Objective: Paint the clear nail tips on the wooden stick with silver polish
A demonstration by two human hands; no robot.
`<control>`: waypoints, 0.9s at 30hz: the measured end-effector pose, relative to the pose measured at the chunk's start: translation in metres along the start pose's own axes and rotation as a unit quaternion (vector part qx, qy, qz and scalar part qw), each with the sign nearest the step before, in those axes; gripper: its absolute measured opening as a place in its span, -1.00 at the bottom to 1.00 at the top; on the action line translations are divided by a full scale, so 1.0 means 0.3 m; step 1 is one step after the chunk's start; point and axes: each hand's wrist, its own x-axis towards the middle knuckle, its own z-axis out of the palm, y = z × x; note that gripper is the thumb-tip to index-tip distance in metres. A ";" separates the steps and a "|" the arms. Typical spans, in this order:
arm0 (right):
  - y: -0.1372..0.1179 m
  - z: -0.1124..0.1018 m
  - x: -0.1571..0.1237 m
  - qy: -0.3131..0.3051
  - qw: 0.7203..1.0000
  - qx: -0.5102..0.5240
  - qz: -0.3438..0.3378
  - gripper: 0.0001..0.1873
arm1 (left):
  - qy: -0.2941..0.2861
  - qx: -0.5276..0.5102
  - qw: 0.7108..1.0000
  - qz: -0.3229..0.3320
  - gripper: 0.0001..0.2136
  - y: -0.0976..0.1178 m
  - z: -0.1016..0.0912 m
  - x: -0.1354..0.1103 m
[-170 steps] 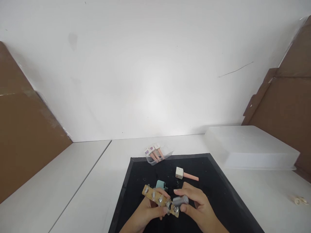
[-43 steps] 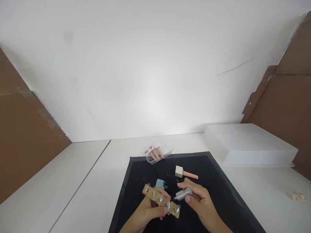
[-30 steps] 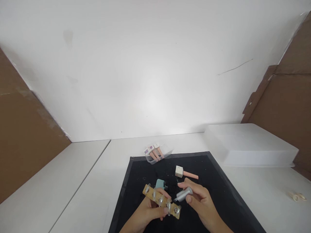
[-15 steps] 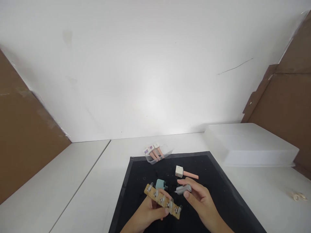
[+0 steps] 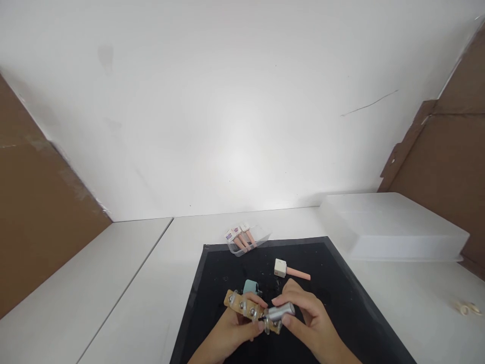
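My left hand grips a tan wooden strip that carries several clear nail tips in a row. My right hand pinches a silver brush cap, its tip lying against the right end of the strip. Both hands hover low over the black mat. A teal polish bottle stands just behind the strip. A pink-handled bottle with a white cube base lies on the mat farther back.
A clear tray with three pink-handled bottles sits at the mat's far edge. A white lidded box stands at the right. Small pale rings lie far right. Brown cardboard panels flank the white table.
My right hand has brought the silver brush cap back down and left onto the right end of the strip, after lifting it away. The left hand tilted the strip slightly.
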 end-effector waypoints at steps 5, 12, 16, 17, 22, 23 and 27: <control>-0.009 0.004 0.010 -0.029 0.998 0.024 -0.052 -0.77 | -0.016 -0.001 1.000 0.007 -0.61 0.003 0.000 0.003; -0.030 0.007 0.019 -0.045 0.996 0.029 -0.067 -0.76 | -0.025 0.004 0.999 0.020 -0.64 -0.002 -0.003 0.008; -0.025 0.006 0.021 -0.048 0.997 0.021 -0.060 -0.74 | -0.030 -0.001 0.999 0.019 -0.65 -0.007 -0.006 0.006; -0.023 0.005 0.020 -0.046 0.997 0.018 -0.059 -0.74 | -0.030 -0.002 0.999 0.016 -0.65 -0.006 -0.006 0.005; -0.010 0.002 0.016 -0.031 0.998 0.004 -0.050 -0.74 | -0.021 -0.012 1.000 0.003 -0.63 -0.004 -0.003 0.000; -0.008 0.001 0.017 -0.027 0.998 0.001 -0.048 -0.74 | -0.017 -0.013 1.000 0.002 -0.63 -0.005 -0.003 0.000; -0.006 -0.006 0.022 -0.015 0.999 -0.010 -0.041 -0.77 | -0.018 -0.023 1.000 -0.004 -0.61 -0.004 -0.002 0.000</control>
